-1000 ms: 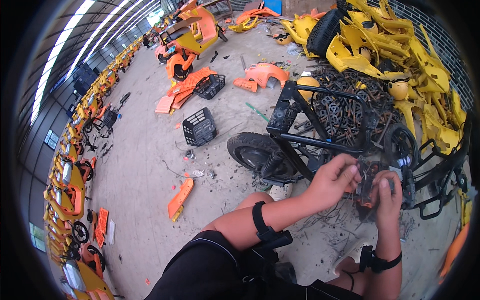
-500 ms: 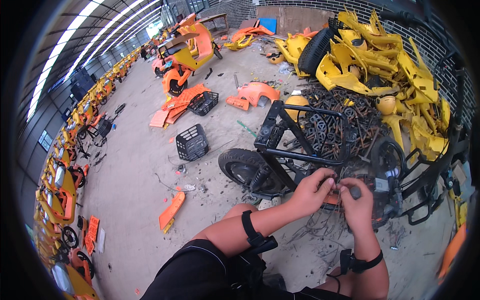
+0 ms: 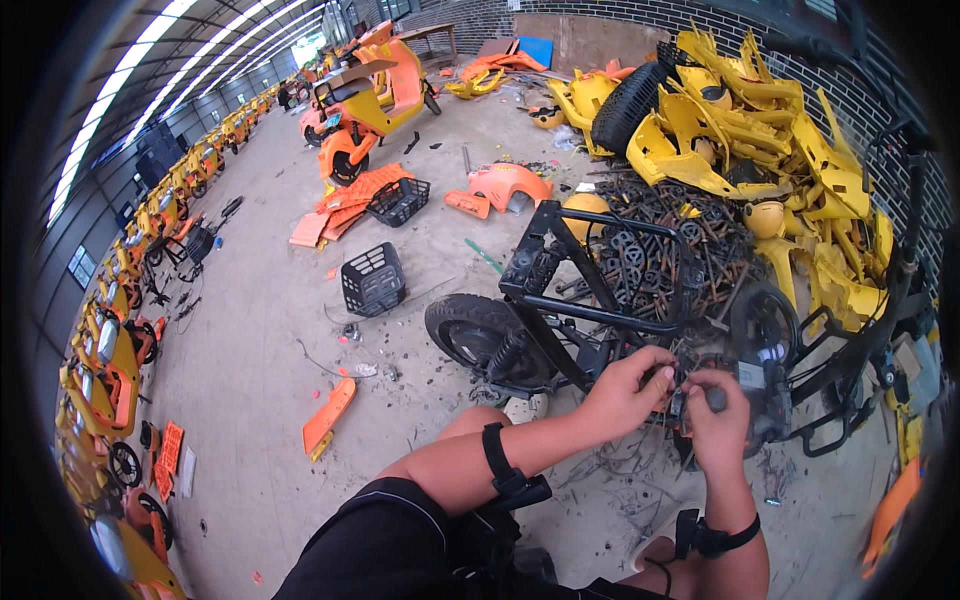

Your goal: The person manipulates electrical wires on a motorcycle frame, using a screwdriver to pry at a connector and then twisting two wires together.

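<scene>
My left hand is closed in a pinch over thin dark wires on the black frame of a stripped two-wheeler. Just right of it, my right hand is closed with its fingertips at the same wires, curled around a small dark item I cannot make out. A dark electrical housing with a pale label sits beside that hand. The bare rear wheel stands to the left, and loose cables hang or lie below my hands.
Behind the frame are a heap of black metal parts and piled yellow panels. Black baskets, orange panels and an orange-yellow scooter are scattered over the floor. Rows of scooters line the left side.
My view has shifted, so the frame and floor items sit further left and lower than a second ago. My two hands have drawn closer together at the wires.
</scene>
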The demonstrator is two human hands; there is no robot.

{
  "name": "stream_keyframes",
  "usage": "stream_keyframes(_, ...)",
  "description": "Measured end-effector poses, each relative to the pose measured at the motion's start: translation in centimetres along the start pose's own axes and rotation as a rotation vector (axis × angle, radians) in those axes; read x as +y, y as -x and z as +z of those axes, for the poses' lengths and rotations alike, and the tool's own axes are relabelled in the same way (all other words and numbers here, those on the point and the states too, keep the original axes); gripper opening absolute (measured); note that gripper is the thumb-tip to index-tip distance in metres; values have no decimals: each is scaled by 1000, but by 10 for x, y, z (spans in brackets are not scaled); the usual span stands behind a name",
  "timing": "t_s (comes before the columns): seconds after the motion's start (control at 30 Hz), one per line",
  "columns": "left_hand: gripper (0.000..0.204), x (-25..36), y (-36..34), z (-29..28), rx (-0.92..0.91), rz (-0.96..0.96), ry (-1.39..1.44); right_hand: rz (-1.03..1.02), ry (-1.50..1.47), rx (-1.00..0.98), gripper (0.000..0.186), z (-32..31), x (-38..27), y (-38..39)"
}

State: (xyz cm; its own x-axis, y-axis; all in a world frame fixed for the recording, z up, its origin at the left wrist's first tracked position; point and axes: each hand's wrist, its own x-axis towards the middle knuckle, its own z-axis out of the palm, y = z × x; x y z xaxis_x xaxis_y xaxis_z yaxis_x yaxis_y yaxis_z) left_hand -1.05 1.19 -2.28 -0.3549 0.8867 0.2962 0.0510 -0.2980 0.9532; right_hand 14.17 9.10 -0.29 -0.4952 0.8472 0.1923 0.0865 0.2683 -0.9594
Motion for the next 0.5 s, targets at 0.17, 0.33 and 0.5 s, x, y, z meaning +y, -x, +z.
stream_keyframes(0.17,19,-3,-5,-7,53,-111,93,-117,104,30,33,-2,-12,1)
stream_keyframes(0.33,18,-9,-4,-8,120,-48,110,5,-174,-89,56,-2,-19,-1)
stream_keyframes(0.5,20,2,-2,-7,120,31,-89,79,-336,-166,65,13,-28,-10)
